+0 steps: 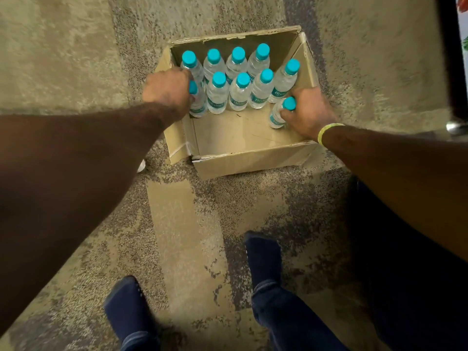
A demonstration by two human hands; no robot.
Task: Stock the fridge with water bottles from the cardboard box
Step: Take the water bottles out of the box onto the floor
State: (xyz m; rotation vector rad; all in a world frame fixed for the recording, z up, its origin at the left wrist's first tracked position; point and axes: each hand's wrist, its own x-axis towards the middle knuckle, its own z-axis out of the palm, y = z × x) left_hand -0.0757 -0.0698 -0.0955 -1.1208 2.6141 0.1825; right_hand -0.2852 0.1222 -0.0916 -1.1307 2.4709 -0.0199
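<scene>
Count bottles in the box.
10 bottles in box: four back row, four next row (leftmost in left hand), one by right wall, one in front in right hand. Hands may hide more.

1. The teal label band (277,92) on the rightmost clear plastic water bottle with a turquoise cap (285,81) bore white script that began "Bi"; the rest was too blurred to read.
2. The teal bands on the three neighbouring front-row bottles (239,96) showed similar white script, which also began "Bi" and blurred after that.
</scene>
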